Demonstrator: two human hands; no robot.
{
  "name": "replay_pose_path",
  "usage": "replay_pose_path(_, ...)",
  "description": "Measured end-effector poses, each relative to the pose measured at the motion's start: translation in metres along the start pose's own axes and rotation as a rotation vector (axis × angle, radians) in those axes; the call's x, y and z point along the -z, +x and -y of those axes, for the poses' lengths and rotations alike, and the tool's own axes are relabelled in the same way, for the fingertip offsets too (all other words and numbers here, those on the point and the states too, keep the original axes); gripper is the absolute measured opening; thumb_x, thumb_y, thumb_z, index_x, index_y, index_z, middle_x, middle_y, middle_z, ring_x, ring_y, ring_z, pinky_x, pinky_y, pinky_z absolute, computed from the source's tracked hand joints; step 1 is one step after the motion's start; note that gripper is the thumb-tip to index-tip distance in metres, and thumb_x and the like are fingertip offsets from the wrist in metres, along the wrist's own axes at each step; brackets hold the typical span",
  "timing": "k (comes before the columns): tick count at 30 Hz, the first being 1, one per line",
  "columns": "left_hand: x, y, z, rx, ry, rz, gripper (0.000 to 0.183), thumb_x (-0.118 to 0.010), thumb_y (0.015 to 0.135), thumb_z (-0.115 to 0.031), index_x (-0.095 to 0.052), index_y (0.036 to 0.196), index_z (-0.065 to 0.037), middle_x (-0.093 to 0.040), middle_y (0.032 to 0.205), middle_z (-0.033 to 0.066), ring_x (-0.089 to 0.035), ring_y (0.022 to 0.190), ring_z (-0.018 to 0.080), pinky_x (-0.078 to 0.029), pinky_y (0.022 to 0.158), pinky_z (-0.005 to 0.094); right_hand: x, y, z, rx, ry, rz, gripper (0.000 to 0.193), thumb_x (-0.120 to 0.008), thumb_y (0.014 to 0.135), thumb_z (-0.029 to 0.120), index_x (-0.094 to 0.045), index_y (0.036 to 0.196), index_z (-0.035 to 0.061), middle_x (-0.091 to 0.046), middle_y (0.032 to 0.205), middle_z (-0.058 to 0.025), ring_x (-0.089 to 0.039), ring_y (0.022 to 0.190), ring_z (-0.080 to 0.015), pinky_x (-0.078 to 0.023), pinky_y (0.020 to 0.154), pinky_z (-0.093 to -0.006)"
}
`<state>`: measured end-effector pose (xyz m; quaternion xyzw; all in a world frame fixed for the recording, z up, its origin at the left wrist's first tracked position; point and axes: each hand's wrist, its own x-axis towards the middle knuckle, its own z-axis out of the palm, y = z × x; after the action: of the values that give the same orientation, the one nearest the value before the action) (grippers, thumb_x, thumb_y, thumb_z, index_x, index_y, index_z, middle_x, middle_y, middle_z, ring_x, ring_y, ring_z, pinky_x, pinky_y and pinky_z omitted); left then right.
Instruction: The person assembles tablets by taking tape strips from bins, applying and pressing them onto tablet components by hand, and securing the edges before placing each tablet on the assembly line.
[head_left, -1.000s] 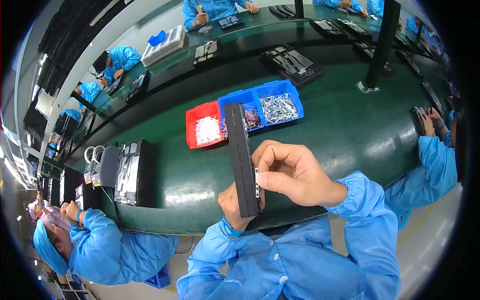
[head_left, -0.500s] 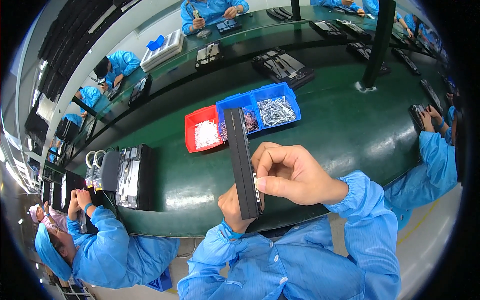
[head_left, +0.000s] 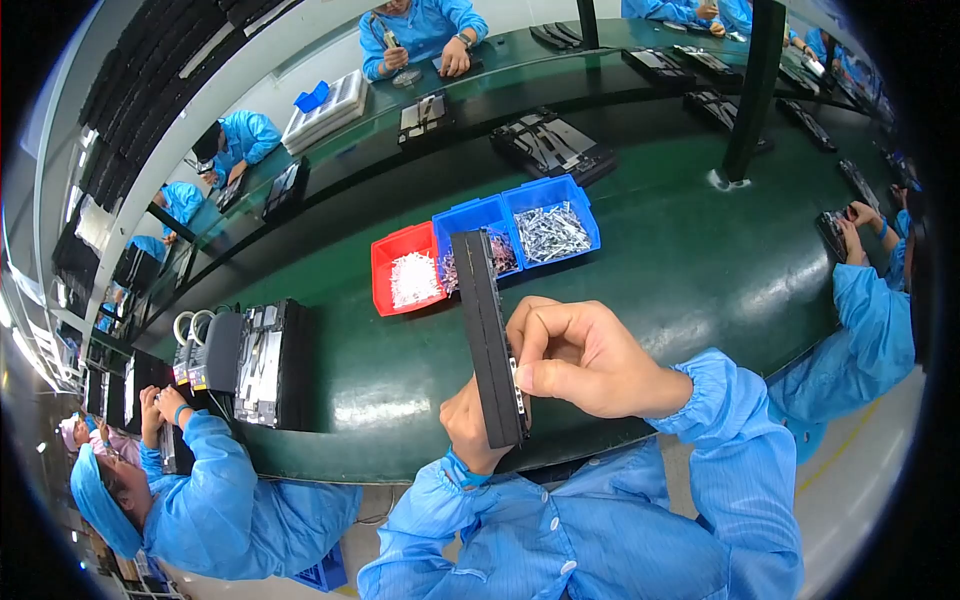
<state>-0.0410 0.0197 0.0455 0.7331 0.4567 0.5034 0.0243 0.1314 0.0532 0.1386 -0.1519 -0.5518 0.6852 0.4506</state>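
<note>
Black slab [head_left: 482,340]; red bin [head_left: 402,244]

On the bench [head_left: 690,275], 3 bins stand in a row: the left bin [head_left: 382,282], the middle bin [head_left: 468,214] and the right bin [head_left: 545,190], each with small parts inside. Before the middle bin, partly covering it, is the held case [head_left: 482,345], between the left hand [head_left: 465,428] and the right hand [head_left: 590,365]. Well to its left, another case [head_left: 265,365] sits near the bench's front edge. Behind the bins lies the far case [head_left: 570,150]; right of that stands a post [head_left: 755,100]. Co-workers are at left [head_left: 225,490], right [head_left: 865,310] and across [head_left: 425,40].
</note>
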Motion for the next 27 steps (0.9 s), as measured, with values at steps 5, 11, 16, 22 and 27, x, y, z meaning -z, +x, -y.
replay_pose_path(5,0.0,0.0,0.002,-0.049,0.032,-0.008,0.031,-0.072,0.073,-0.004,-0.064,0.102,0.004,-0.066,0.075,0.0138,-0.068,0.062,0.0278,-0.052,0.052,0.0334,0.0,0.001,-0.001,0.01,-0.022,-0.013,0.005,-0.064,0.085,-0.001,-0.059,0.084,-0.0017,-0.057,0.094,-0.006,-0.059,0.086,-0.0108,-0.05,0.077,-0.0264)
replay_pose_path(11,0.001,0.001,0.001,-0.066,0.072,0.009,0.042,-0.073,0.073,-0.004,-0.061,0.111,0.009,-0.068,0.081,0.0172,-0.069,0.064,0.0278,-0.053,0.054,0.0326,-0.004,0.0,0.003,-0.103,0.066,-0.116,0.006,-0.065,0.085,0.002,-0.06,0.088,-0.0012,-0.066,0.084,-0.0051,-0.062,0.08,-0.0087,-0.05,0.073,-0.0243)
replay_pose_path(16,0.001,0.001,0.002,-0.107,0.085,0.015,0.053,-0.073,0.071,-0.003,-0.057,0.119,0.013,-0.07,0.086,0.0185,-0.069,0.063,0.0254,-0.054,0.054,0.0306,-0.004,0.0,0.007,-0.148,0.067,-0.137,0.006,-0.064,0.084,0.003,-0.061,0.087,-0.0014,-0.066,0.084,-0.0059,-0.062,0.08,-0.0087,-0.049,0.072,-0.0243)
replay_pose_path(22,0.0,0.002,-0.003,-0.103,0.065,0.038,0.062,-0.074,0.071,-0.002,-0.052,0.126,0.016,-0.07,0.083,0.0168,-0.069,0.062,0.0217,-0.054,0.054,0.0294,-0.009,-0.003,0.01,-0.171,0.08,-0.189,0.016,-0.058,0.081,-0.001,-0.048,0.094,0.0027,-0.055,0.088,-0.0032,-0.055,0.08,-0.0087,-0.047,0.07,-0.0257)
replay_pose_path(27,-0.002,0.008,-0.009,-0.128,0.009,0.049,0.066,-0.073,0.075,-0.007,-0.047,0.132,0.015,-0.07,0.08,0.0143,-0.069,0.06,0.0203,-0.053,0.053,0.0287,-0.02,-0.021,-0.011,-0.01,0.128,-0.151,0.032,-0.052,0.077,-0.006,-0.035,0.101,0.0075,-0.039,0.097,-0.0037,-0.042,0.088,-0.0107,-0.039,0.08,-0.0269)
